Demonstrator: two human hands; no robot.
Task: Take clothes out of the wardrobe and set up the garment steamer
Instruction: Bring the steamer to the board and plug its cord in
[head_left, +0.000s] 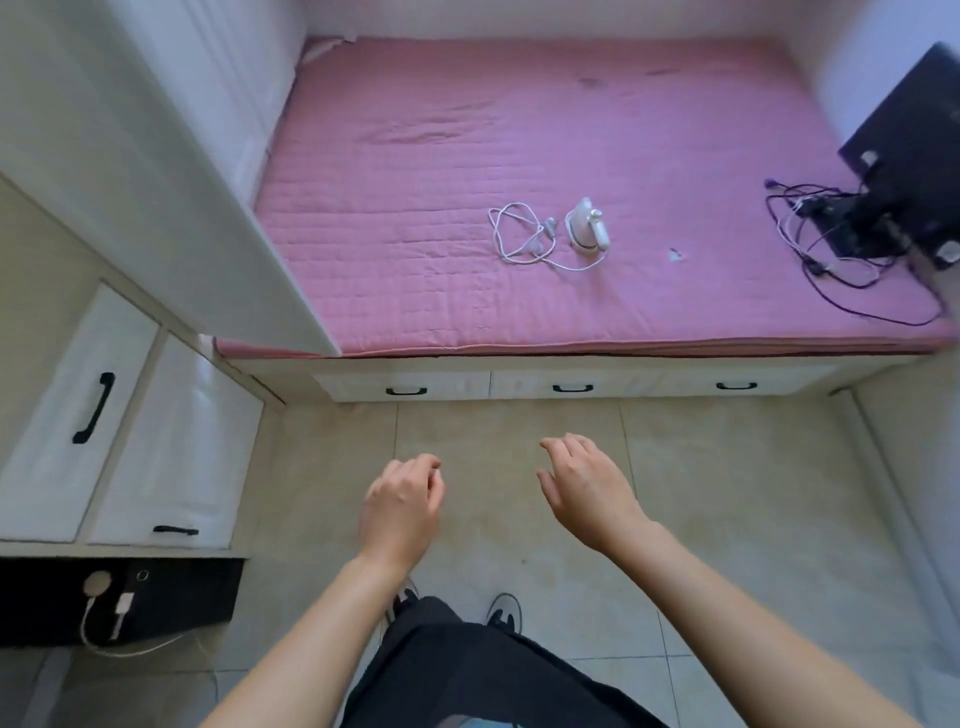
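Seen from the head camera, a person stands on the tiled floor (727, 467) facing a bed (415, 130) with a pink quilted cover, both hands raised in front of the body and holding nothing: the left hand (400, 512) has its fingers (428, 470) loosely curled, the right hand (587, 491) has its fingers relaxed and slightly spread. The garment steamer (586, 227), a small white handheld unit, sits near the middle of the bed with its white cord (514, 236) coiled loosely just beside it and trailing round its base. It looks light and rigid, probably smooth plastic, and its curved handle at the right side seems the natural place to take hold; the limp cord would likely drag and snag if left to dangle. The wardrobe (171, 171), tall and white, rises at the left with one door edge jutting toward the bed; whether that door stands open is hard to tell from this angle, and no clothes are visible. Below it, white cupboard doors (78, 415) with black handles are closed, as are the three drawers (566, 387) under the bed, their contents hidden. A black laptop (914, 156) with tangled dark cables rests at the bed's right edge.
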